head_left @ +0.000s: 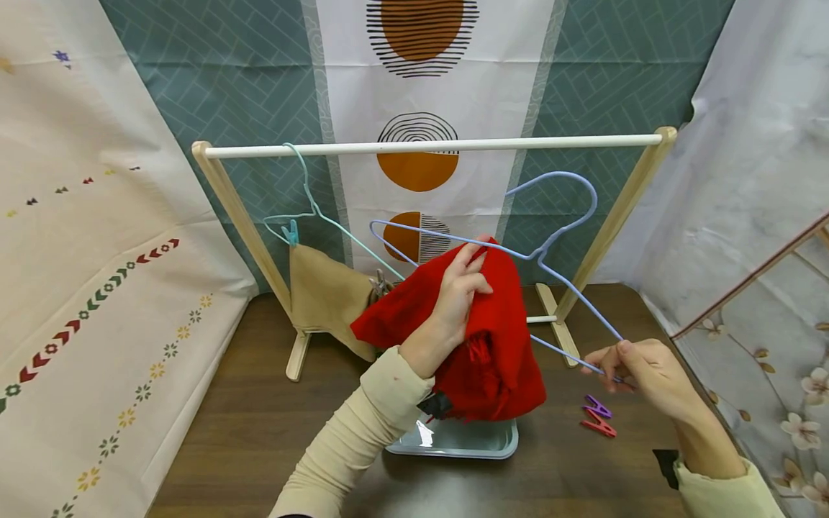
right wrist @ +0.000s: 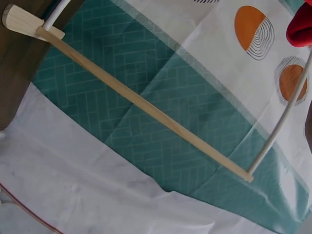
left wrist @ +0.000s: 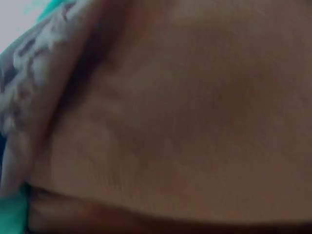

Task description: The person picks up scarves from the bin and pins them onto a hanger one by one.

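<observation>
My left hand [head_left: 456, 291] grips a red fringed scarf [head_left: 505, 360] near its upper edge, right at the bar of a lavender-blue clothes hanger [head_left: 570, 284]. The scarf hangs in folds below the fingers, its tassels showing beside the wrist. Off to the right, my right hand [head_left: 648, 370] pinches the hanger's outer end between thumb and fingers. The hanger is tilted, its hook curving up in front of the rack. In the right wrist view, only a corner of the scarf [right wrist: 300, 29] shows at the upper right. The left wrist view is filled by a blurred brown surface.
A wooden rack with a white rail [head_left: 486, 144] spans the back. From it hangs a mint hanger [head_left: 307, 187] with a tan cloth [head_left: 327, 288] held by a blue clip [head_left: 291, 232]. A plastic tray [head_left: 460, 453], a purple clothespin [head_left: 599, 406] and a red clothespin [head_left: 599, 424] are on the table.
</observation>
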{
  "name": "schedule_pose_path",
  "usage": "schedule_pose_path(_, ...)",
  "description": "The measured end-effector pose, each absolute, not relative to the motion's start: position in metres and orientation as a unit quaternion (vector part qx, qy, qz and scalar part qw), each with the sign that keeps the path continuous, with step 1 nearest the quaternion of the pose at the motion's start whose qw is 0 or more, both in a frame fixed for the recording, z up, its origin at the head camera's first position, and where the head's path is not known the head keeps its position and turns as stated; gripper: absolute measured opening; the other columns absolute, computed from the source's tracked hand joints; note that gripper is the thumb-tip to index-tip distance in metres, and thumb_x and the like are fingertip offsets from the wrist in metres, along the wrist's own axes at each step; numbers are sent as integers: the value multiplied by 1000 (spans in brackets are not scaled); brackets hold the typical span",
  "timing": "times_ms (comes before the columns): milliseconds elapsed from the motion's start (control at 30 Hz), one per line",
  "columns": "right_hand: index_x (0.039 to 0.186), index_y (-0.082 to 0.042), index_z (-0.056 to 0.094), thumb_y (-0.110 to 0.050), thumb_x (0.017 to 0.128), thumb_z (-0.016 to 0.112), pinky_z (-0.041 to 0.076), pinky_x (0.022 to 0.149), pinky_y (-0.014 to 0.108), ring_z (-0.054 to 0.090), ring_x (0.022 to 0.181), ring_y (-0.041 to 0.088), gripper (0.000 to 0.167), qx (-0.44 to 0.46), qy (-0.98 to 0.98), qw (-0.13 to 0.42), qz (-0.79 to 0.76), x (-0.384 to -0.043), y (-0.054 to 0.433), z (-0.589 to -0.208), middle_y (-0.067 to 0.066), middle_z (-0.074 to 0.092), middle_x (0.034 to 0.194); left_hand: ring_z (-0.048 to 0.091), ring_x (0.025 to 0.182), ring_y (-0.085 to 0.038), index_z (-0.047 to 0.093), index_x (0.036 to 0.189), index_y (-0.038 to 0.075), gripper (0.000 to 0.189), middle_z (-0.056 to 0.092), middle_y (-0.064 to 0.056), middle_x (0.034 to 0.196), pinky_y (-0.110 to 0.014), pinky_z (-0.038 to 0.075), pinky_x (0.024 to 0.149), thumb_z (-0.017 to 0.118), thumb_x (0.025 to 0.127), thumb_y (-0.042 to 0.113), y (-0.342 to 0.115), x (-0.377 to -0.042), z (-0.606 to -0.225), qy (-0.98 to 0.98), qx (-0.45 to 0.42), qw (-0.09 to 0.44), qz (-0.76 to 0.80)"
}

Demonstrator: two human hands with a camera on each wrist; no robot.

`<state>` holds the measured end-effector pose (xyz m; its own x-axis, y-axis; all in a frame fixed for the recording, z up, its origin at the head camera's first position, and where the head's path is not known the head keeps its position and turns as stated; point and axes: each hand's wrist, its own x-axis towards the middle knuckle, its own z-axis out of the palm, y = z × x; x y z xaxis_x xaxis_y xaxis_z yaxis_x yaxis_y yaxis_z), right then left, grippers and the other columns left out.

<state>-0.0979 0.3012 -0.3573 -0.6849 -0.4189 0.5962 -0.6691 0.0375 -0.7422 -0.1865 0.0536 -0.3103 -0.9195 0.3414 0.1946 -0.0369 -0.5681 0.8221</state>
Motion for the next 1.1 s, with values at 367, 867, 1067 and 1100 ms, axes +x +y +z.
schedule_pose_path(367,64,-3,52,9,95,22,29,37,24,64,90,12,46,371,-698,100,605,-98,296,-356,4,51,53,23,132,-10,46,127,-1,55,23,-6,148,-22,32,99,57,75,-15,42,-201,-324,681,376,0,628)
schedule_pose_path(867,63,-3,50,7,97,22,27,33,23,64,84,10,45,346,-707,114,605,-95,295,-358,3,53,52,49,93,-18,55,105,1,38,51,-11,108,-15,42,78,74,72,6,38,-201,-329,742,440,-227,451)
schedule_pose_path(1067,64,-2,50,8,96,23,26,33,23,64,81,11,43,348,-696,116,617,-96,295,-360,4,53,53,50,86,-18,63,79,9,20,56,-4,90,-28,42,76,78,70,20,36,-194,-326,794,386,-308,353)
schedule_pose_path(1100,64,-2,50,9,96,23,26,33,23,64,81,11,43,347,-695,117,618,-96,295,-360,4,53,53,51,86,-17,66,75,11,17,57,-2,86,-30,41,76,78,71,23,35,-193,-326,805,378,-316,332)
